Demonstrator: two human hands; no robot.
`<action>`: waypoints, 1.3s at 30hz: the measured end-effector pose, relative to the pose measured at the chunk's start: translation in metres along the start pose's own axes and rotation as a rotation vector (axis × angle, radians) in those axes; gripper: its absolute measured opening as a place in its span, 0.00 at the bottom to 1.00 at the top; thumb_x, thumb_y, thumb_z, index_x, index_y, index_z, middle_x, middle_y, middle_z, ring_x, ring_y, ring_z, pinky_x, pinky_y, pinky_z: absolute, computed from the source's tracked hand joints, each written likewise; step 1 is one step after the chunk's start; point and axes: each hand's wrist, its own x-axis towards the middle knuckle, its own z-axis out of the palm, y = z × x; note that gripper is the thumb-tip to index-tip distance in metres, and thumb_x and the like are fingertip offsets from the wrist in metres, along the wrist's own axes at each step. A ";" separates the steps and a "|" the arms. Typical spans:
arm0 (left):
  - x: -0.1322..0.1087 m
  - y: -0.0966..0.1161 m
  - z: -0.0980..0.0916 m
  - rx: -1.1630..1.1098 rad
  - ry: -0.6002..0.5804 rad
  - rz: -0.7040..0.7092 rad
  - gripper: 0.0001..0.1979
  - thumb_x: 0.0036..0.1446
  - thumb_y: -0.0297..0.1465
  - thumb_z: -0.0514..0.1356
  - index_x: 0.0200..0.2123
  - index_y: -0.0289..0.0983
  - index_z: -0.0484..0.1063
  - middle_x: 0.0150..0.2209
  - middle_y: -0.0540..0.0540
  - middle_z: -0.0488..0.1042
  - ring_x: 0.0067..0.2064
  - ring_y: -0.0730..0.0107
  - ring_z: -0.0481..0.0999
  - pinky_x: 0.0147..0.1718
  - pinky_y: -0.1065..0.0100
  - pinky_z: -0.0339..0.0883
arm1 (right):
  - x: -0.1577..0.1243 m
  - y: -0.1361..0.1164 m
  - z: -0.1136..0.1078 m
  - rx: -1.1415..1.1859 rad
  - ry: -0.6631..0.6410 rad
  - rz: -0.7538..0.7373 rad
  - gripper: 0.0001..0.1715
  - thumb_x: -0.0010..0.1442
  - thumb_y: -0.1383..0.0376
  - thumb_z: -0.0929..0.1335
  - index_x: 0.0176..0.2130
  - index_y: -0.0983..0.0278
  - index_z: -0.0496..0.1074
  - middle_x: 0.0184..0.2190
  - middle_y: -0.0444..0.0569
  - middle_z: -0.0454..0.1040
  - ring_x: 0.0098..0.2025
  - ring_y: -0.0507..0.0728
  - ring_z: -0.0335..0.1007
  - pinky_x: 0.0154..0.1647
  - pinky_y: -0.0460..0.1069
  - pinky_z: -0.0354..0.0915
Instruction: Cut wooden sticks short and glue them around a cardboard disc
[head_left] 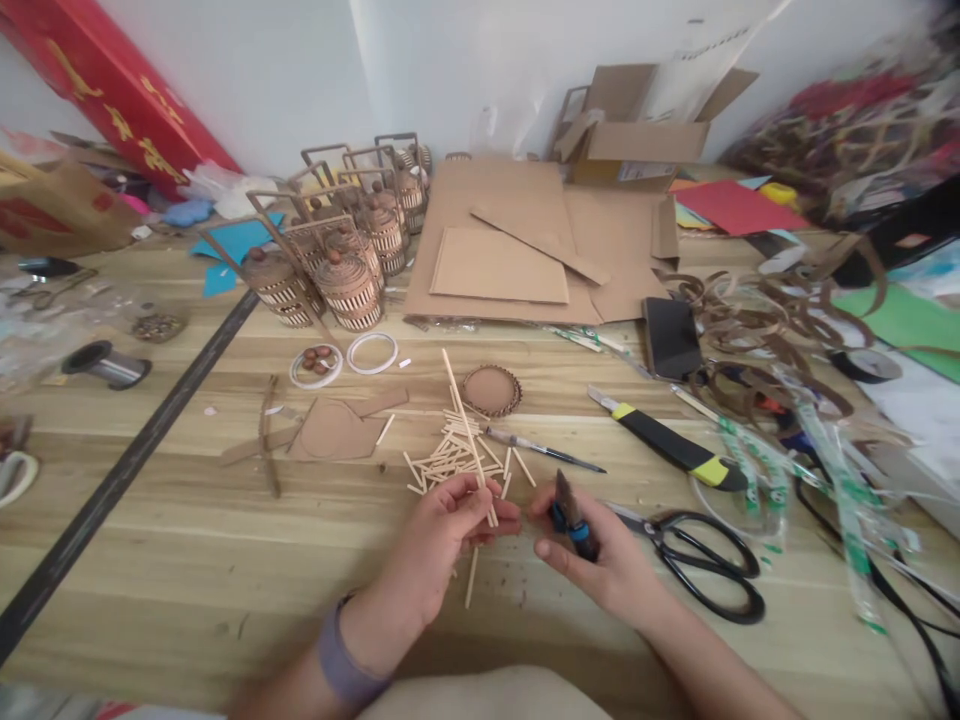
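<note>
My left hand (450,520) pinches long thin wooden sticks (469,430) between thumb and fingers; they slant up and away over the table. In my right hand (604,560) is a pair of pliers (576,520) with blue and black handles, jaws pointing up. The plier jaws are apart from the sticks. Just beyond my left hand lies a loose pile of short cut sticks (450,455). Behind the pile sits a round cardboard disc with a dark braided rim (493,390). A pen (547,450) lies beside the pile.
Black-handled scissors (709,565) and a yellow-black utility knife (667,438) lie right, near a phone (671,338) and coiled brown strips (750,310). Several woven handled baskets (349,290) stand back left. Cardboard sheets (495,265) lie at the back; a wire spool (106,364) stands left.
</note>
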 end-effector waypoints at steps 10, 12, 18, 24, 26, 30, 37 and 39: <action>0.002 -0.019 0.024 -0.185 -0.078 0.064 0.16 0.43 0.39 0.70 0.28 0.36 0.71 0.25 0.51 0.73 0.30 0.69 0.71 0.31 0.69 0.59 | -0.006 0.002 0.013 -0.176 0.184 -0.146 0.18 0.52 0.63 0.73 0.39 0.58 0.62 0.38 0.48 0.67 0.41 0.59 0.68 0.40 0.53 0.67; 0.000 -0.022 0.031 -0.222 -0.099 0.065 0.16 0.43 0.40 0.71 0.28 0.36 0.70 0.25 0.51 0.72 0.30 0.71 0.70 0.31 0.70 0.59 | -0.007 0.004 0.014 -0.185 0.211 -0.169 0.18 0.52 0.63 0.73 0.40 0.58 0.62 0.38 0.48 0.67 0.41 0.59 0.68 0.40 0.53 0.67; -0.008 -0.024 0.032 -0.251 -0.064 0.110 0.19 0.41 0.42 0.72 0.29 0.36 0.71 0.27 0.50 0.72 0.31 0.69 0.70 0.32 0.69 0.60 | -0.007 -0.001 0.013 -0.096 0.188 -0.113 0.16 0.52 0.60 0.73 0.38 0.59 0.65 0.37 0.49 0.68 0.40 0.59 0.67 0.41 0.54 0.66; -0.010 -0.022 0.015 -0.213 0.129 0.280 0.20 0.42 0.44 0.72 0.31 0.35 0.75 0.32 0.46 0.76 0.37 0.69 0.73 0.37 0.71 0.63 | -0.010 -0.009 0.013 0.667 -0.226 0.280 0.29 0.54 0.40 0.67 0.35 0.62 0.66 0.26 0.44 0.66 0.27 0.53 0.63 0.28 0.49 0.62; -0.011 -0.025 0.014 -0.163 0.055 0.282 0.19 0.46 0.44 0.70 0.32 0.35 0.75 0.31 0.46 0.75 0.34 0.69 0.73 0.33 0.71 0.66 | -0.011 -0.009 0.017 0.937 -0.326 0.406 0.30 0.52 0.39 0.68 0.36 0.63 0.66 0.26 0.44 0.67 0.25 0.52 0.63 0.27 0.48 0.62; -0.013 -0.031 0.019 -0.100 -0.162 0.146 0.22 0.51 0.47 0.65 0.39 0.35 0.74 0.18 0.54 0.65 0.17 0.71 0.68 0.16 0.69 0.65 | -0.013 -0.009 0.026 1.092 -0.478 0.526 0.29 0.52 0.40 0.68 0.34 0.63 0.68 0.26 0.44 0.68 0.23 0.51 0.64 0.24 0.47 0.64; -0.013 -0.026 0.019 -0.115 -0.101 0.119 0.23 0.49 0.48 0.65 0.40 0.35 0.74 0.15 0.57 0.61 0.13 0.77 0.61 0.09 0.74 0.58 | -0.014 -0.011 0.031 1.156 -0.475 0.508 0.25 0.48 0.47 0.73 0.38 0.61 0.70 0.34 0.50 0.73 0.34 0.57 0.69 0.34 0.52 0.67; -0.012 -0.025 0.016 -0.122 -0.065 0.154 0.22 0.48 0.47 0.66 0.38 0.35 0.74 0.16 0.56 0.62 0.13 0.79 0.58 0.09 0.75 0.55 | -0.014 -0.014 0.030 1.146 -0.464 0.472 0.24 0.47 0.52 0.75 0.40 0.60 0.70 0.37 0.50 0.73 0.37 0.58 0.69 0.36 0.53 0.68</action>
